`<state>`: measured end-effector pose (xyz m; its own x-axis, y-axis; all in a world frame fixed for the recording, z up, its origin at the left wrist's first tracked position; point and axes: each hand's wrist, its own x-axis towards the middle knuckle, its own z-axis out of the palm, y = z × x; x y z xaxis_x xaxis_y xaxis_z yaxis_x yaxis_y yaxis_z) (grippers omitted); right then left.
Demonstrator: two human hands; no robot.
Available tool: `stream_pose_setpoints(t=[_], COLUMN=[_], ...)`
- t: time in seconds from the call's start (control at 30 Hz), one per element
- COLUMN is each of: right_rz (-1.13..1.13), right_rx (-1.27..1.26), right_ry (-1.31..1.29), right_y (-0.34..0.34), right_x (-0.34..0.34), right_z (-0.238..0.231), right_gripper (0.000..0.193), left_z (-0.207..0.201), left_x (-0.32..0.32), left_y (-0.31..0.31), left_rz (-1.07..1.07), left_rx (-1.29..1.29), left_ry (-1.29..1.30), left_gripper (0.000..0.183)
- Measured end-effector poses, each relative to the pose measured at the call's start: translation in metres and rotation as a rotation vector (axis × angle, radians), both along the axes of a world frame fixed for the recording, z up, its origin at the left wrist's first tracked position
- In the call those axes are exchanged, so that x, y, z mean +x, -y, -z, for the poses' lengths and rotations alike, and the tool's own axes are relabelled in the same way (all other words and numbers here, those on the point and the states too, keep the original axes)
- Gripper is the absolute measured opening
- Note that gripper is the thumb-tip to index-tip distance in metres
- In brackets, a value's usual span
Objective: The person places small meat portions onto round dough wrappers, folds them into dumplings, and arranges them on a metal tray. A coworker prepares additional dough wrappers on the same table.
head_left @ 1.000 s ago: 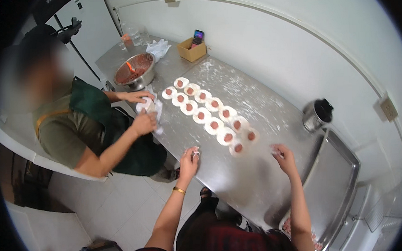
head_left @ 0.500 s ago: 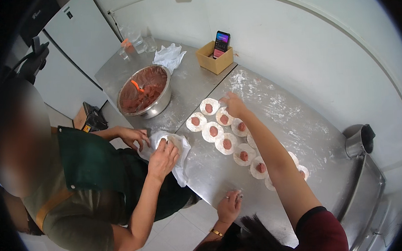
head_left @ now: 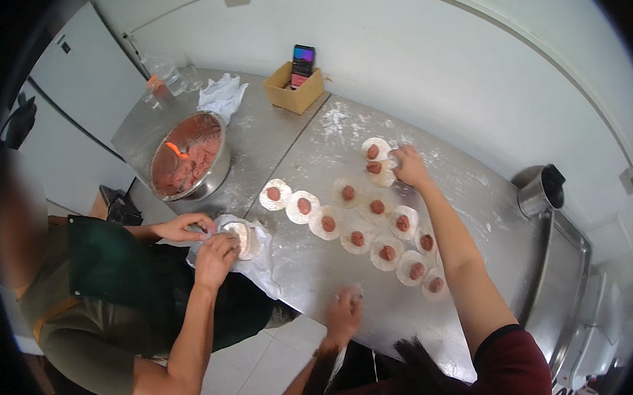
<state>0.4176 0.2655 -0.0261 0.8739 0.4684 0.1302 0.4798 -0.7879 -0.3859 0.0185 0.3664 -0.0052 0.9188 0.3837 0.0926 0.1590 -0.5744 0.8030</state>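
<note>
My right hand (head_left: 409, 165) reaches across the steel table, fingers closed at the right edge of a round dough wrapper (head_left: 388, 180) with a lump of reddish filling on it. Behind it, a second wrapper with filling (head_left: 377, 143) touches its far side. Several more filled wrappers (head_left: 357, 237) lie flat in two slanting rows nearer me; my right forearm passes close to the rows' right end. My left hand (head_left: 344, 315) is over the table's near edge, away from the wrappers. Motion smears its fingers, so whether they hold anything is hidden.
At left, a co-worker's hands (head_left: 216, 256) work at a stack of wrappers (head_left: 246, 240) on a white cloth (head_left: 263, 268). A steel bowl (head_left: 218, 170) holds filling and an orange-handled utensil. Behind stands a cardboard box (head_left: 304, 98) with a phone (head_left: 302, 64); a metal pot (head_left: 542, 193) is at right.
My right hand has slid two filled wrappers toward the back right, away from the rows. My left hand has moved slightly and blurred. The view has shifted, moving the scene leftward.
</note>
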Motion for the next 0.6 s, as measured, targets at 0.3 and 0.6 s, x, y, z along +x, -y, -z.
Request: stream_pose_setpoints(t=[0.3,0.6], right_rz=[0.364,0.681], right_rx=[0.019,-0.158], right_ry=[0.011,0.019], right_y=[0.231,0.362], right_x=[-0.101,-0.258], right_z=[0.005,-0.034], right_gripper=[0.052,0.049], left_z=[-0.031,0.000], left_x=[0.201,0.256], left_y=[-0.110,-0.130], left_rz=[0.005,0.052], left_rx=[0.412,0.420], left_ry=[-0.065,-0.235], left_gripper=[0.028,0.020])
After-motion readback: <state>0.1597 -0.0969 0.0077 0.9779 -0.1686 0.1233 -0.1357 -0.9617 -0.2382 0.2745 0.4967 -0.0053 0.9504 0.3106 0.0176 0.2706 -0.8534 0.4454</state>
